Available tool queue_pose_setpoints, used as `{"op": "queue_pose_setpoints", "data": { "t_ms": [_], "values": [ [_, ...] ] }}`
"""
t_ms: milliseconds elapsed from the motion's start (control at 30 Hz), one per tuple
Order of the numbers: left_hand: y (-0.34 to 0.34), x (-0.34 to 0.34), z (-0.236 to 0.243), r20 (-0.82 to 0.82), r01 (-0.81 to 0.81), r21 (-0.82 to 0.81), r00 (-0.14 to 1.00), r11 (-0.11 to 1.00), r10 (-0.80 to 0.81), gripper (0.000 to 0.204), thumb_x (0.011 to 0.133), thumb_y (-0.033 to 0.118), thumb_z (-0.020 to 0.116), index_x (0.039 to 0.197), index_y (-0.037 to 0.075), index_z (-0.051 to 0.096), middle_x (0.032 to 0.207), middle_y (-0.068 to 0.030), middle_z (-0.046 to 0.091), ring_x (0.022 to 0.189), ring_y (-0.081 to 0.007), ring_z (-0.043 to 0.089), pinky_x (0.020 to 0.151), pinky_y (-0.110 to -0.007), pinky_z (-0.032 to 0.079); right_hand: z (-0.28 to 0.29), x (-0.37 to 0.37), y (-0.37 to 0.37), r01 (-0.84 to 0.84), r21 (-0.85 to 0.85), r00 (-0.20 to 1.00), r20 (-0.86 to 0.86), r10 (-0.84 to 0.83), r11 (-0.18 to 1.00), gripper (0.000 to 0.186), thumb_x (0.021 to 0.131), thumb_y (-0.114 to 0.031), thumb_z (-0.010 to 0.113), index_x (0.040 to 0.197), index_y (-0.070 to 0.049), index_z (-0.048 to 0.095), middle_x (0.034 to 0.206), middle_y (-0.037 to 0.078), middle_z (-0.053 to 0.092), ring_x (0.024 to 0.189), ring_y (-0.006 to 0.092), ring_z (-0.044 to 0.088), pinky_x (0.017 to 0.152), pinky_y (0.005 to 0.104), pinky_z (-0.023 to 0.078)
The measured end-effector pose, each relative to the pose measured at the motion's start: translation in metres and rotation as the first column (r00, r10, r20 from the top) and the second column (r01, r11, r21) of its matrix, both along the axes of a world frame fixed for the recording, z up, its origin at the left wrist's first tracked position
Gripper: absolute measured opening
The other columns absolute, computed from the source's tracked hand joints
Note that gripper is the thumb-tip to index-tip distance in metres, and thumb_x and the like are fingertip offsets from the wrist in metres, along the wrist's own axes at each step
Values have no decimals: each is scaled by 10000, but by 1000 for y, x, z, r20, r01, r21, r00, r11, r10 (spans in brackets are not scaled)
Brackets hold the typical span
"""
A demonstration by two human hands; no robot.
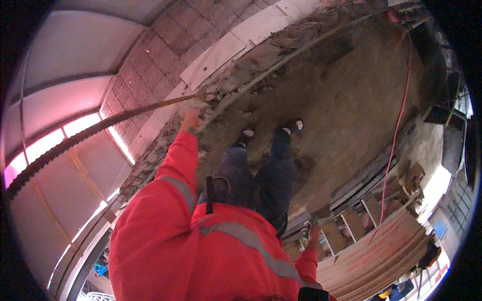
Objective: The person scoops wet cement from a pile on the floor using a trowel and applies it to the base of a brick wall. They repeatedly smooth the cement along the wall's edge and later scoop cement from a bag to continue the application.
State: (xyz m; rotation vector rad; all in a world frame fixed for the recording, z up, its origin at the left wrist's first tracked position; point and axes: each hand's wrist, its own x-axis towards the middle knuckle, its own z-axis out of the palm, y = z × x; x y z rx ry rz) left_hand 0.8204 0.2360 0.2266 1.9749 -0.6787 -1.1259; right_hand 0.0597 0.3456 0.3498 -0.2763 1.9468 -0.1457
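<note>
My left hand reaches forward at the end of a red sleeve, beside a strip of rubble at the foot of a wall. Its fingers look small and somewhat apart, and I see nothing in them. Just beyond it runs a long brown bar with a ribbed edge, slanting from the left rim toward the rubble; contact with the hand cannot be made out. Low at my right side, my right hand is closed around a small green and dark object, too small to name.
I stand on a brown dirt floor. Pale boards line a block wall on the left. A red cord runs down the right side to a stack of wooden sheets with slatted wooden frames beside it.
</note>
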Motion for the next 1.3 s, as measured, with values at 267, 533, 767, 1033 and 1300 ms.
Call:
{"op": "queue_pose_setpoints", "data": {
  "t_ms": [267,533,767,1033,1300],
  "values": [
    [-170,-44,-37,817,526,26,479,850,-322,318,729,125,615,1045,105,642,929,-152,649,799,-274,632,706,-372,497,-80,-121,-87,-559,-80,826,-141,546,825,138,872,-223,563,919,-95,579,708,44,548,529,174,525,479,331,444],
    [-234,-9,-99,529,302,773,180,558,-830,121,682,120,633,761,149,720,811,-122,681,790,-286,666,650,-407,527,-44,-98,-257,-256,81,965,72,251,963,142,849,-229,576,870,-96,532,620,-3,456,486,103,461,432,278,391],
    [-403,-59,-100,628,415,537,385,735,-676,137,695,89,602,778,120,707,871,-111,671,827,-282,659,663,-383,520,-6,-89,-387,-217,29,976,8,217,976,144,874,-212,568,842,-92,496,592,5,467,470,107,456,405,274,383],
    [-318,-14,-99,499,61,796,497,602,-710,239,775,260,561,851,95,717,901,-109,689,821,-291,667,655,-366,524,-9,-85,-459,-372,35,927,61,370,927,91,870,-188,554,833,-113,516,628,1,484,491,101,484,420,270,406],
    [-295,-63,-25,400,27,335,901,942,-167,537,848,523,497,1166,101,589,1182,-165,573,1092,-334,550,913,-420,429,-25,-85,-542,-700,10,713,-50,699,714,207,870,-280,566,913,-78,569,654,41,544,496,151,509,440,330,433]
  ]
}}
